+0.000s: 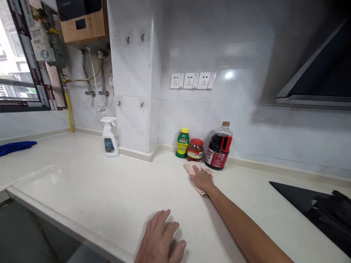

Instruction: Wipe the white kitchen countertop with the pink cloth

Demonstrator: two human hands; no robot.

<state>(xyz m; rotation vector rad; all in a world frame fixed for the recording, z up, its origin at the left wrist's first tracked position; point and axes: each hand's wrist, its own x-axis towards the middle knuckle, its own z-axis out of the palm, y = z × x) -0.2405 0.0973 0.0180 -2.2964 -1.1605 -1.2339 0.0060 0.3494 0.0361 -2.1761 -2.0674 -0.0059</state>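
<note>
My right hand (203, 179) presses a pale pink cloth (190, 168) flat against the white countertop (109, 197), its fingers over the fabric. Just behind the cloth, close to the wall, stand a green bottle with a yellow cap (182, 144), a red-lidded jar (195, 149) and a large bottle of dark liquid with a red handle (218, 148). Low in the picture, my left hand (160, 237) is empty above the front of the counter, fingers apart and slightly bent. Whether it touches the surface I cannot tell.
A white spray bottle (110, 140) stands beside the wall's projecting column. Blue cloth (16, 147) lies at far left. On the right are a black cooktop (298, 199) and a range hood (323, 73) above. Wall sockets (192, 80) and a water heater (82, 27) are mounted higher up.
</note>
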